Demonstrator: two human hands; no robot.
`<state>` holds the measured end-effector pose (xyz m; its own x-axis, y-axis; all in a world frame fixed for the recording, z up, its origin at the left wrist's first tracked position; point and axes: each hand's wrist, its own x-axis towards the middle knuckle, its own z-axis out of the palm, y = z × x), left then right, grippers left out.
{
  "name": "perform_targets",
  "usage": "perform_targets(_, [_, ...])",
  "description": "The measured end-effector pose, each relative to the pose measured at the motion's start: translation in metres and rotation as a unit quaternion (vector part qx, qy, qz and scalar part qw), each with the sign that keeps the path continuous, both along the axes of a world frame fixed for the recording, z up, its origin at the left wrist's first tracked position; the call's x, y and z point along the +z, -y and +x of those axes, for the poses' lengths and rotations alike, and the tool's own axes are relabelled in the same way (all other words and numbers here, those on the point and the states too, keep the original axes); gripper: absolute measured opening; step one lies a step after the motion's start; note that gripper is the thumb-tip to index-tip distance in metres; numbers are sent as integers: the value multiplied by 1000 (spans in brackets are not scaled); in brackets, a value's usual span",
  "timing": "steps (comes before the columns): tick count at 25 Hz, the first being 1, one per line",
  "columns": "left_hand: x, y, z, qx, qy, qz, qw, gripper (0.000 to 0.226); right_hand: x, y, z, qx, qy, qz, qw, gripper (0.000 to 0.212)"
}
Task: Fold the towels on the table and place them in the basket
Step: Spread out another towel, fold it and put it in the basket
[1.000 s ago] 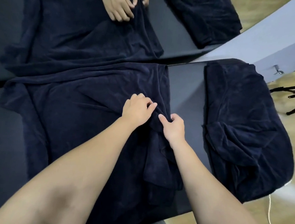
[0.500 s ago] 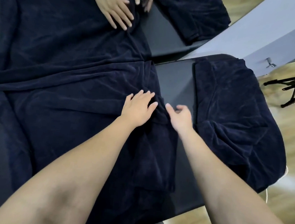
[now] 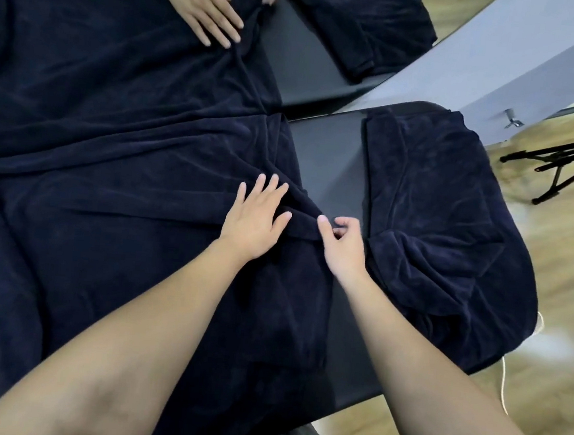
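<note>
Beside our working area, to the right, a second dark navy towel (image 3: 450,223) lies loosely bunched on the black tabletop (image 3: 331,159), its far side draping over the rounded table end. A bare strip of tabletop separates it from the large dark navy velour towel (image 3: 124,211) spread in front of us. Against the far edge runs a mirror (image 3: 310,78), showing the reflected hands and cloth. A grey wall panel (image 3: 497,62) rises at upper right; a black tripod leg set (image 3: 557,163) and a thin white cord (image 3: 504,382) sit on the wooden floor (image 3: 556,272). We see no basket in this view.

Our left hand (image 3: 256,218) lies flat on the large towel near its right edge, fingers straight and slightly fanned, pressing the cloth down. Our right hand (image 3: 341,245) is just beside it, thumb and curled fingers meeting at the towel's right edge; it seems to pinch a fold there, though the dark cloth makes the grip hard to confirm. A ridge of fabric stands between the two hands. Both forearms cross over the near part of the towel.

Compared with a second ago, the left hand has gone from curled and gathering cloth to flat and spread. The right hand has shifted rightward toward the towel's edge. The towel's wrinkles near the right edge look smoother.
</note>
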<state>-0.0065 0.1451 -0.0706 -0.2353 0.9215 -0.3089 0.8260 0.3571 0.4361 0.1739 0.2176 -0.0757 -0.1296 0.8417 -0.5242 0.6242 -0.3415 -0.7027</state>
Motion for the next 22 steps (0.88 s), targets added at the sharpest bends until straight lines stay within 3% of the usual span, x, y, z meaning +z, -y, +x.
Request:
perform_targets(4, [-6, 54, 32, -7, -23, 43, 999, 65, 4, 37, 7, 103, 102, 147, 978, 67])
perform_targets(9, [-11, 149, 45, 63, 1, 15, 998, 65, 7, 113, 34, 350, 214, 225, 884, 90])
perform_targets(11, [-17, 202, 48, 67, -22, -18, 997, 65, -3, 154, 56, 410, 260, 252, 837, 96])
perform_targets(13, [-23, 256, 57, 61, -52, -51, 995, 67, -16, 194, 79, 420, 293, 257, 819, 94])
perform_targets(17, [-29, 369, 87, 100, -94, -57, 989, 65, -28, 255, 98, 257, 275, 303, 875, 57])
perform_targets(20, [-30, 421, 98, 183, -96, -50, 977, 64, -18, 264, 98, 176, 260, 251, 916, 24])
perform_targets(22, [-28, 439, 94, 275, -90, -47, 956, 62, -15, 269, 101, 145, 257, 215, 931, 18])
